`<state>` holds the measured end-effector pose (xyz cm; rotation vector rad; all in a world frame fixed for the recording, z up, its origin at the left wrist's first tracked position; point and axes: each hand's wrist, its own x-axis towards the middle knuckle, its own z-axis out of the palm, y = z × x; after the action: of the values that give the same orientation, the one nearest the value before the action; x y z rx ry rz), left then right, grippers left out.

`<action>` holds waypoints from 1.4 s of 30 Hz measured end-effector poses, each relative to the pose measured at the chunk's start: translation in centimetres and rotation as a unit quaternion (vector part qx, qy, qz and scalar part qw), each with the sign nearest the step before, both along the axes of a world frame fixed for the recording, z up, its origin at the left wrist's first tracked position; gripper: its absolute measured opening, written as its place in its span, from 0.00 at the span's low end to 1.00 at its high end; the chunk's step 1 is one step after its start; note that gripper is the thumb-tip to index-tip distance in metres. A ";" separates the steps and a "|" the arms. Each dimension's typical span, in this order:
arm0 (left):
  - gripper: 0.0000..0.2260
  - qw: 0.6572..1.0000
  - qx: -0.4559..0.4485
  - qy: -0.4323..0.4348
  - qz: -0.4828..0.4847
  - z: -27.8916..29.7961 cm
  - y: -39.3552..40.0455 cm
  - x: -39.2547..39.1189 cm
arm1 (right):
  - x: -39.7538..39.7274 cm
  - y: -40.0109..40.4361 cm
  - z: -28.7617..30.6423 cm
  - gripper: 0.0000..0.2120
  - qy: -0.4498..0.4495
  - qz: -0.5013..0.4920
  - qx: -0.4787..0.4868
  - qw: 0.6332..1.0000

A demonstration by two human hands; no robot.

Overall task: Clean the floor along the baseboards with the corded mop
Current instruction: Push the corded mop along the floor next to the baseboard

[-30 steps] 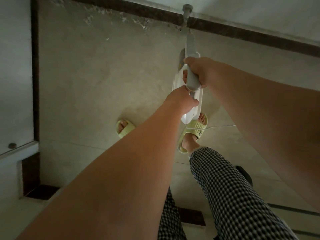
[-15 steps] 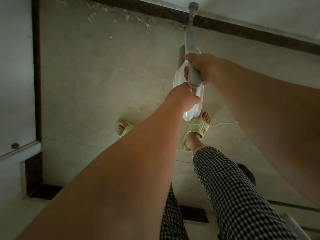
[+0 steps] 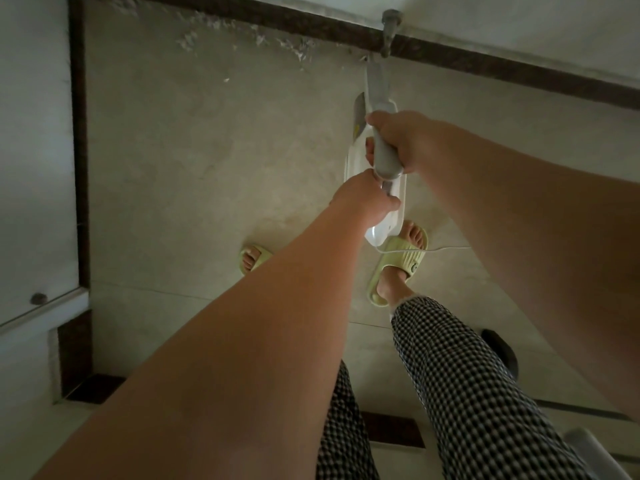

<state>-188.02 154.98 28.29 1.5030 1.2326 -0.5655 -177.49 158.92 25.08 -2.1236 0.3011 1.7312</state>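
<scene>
Along the left edge a dark baseboard (image 3: 79, 133) is seen, meeting a second baseboard (image 3: 485, 69) that runs across the top. White debris (image 3: 242, 36) lies scattered on the floor (image 3: 207, 150) just beside it. The left hand (image 3: 363, 199) is wrapped around the corded mop (image 3: 375, 84) low on its handle; its fingers are hidden. Directly above, the right hand (image 3: 398, 140) is clenched round the grey grip. The mop's long axis runs away from both hands to the far baseboard, where its head touches. A thin cord (image 3: 433, 250) trails rightward near the slipper (image 3: 398, 265).
</scene>
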 end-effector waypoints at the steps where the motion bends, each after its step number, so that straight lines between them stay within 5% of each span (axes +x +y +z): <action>1: 0.21 1.000 0.000 0.001 0.001 0.0 0.1 -0.1 | -0.1 0.1 0.0 0.15 0.000 -0.002 -0.002 1.000; 42: 0.20 1.000 0.006 0.005 0.009 -0.1 2.3 -3.9 | -3.8 2.3 -0.6 0.13 -0.001 -0.005 0.007 1.000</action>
<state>-191.89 157.27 28.23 1.4989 1.2582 -0.5552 -181.29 161.26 24.50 -2.1099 0.2984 1.7200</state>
